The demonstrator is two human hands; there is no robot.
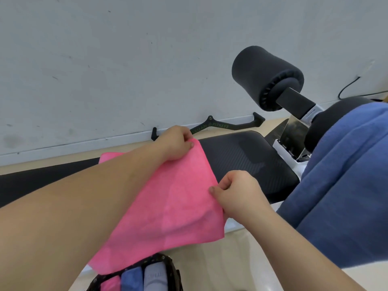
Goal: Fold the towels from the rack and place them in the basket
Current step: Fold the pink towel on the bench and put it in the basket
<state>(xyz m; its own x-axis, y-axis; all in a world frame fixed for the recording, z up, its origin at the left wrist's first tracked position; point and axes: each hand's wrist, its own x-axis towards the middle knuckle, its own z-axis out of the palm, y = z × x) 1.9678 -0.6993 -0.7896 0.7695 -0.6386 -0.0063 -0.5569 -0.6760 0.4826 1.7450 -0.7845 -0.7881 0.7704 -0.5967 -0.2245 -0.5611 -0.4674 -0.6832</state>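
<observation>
The left hand (176, 143) and right hand (237, 194) each pinch a corner of the thin pink cloth towel (174, 206); it looks light and limp. The corners seem best for holding.

Bright pink terry towel (178, 206) spread across near edge of black padded bench (252, 156), lower end overhanging dark patterned basket (168, 261) of folded towels (132, 280).

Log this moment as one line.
stage: folding | left hand: pinches pink towel far corner | right hand: pinches right edge | basket: holds folded towels
</observation>
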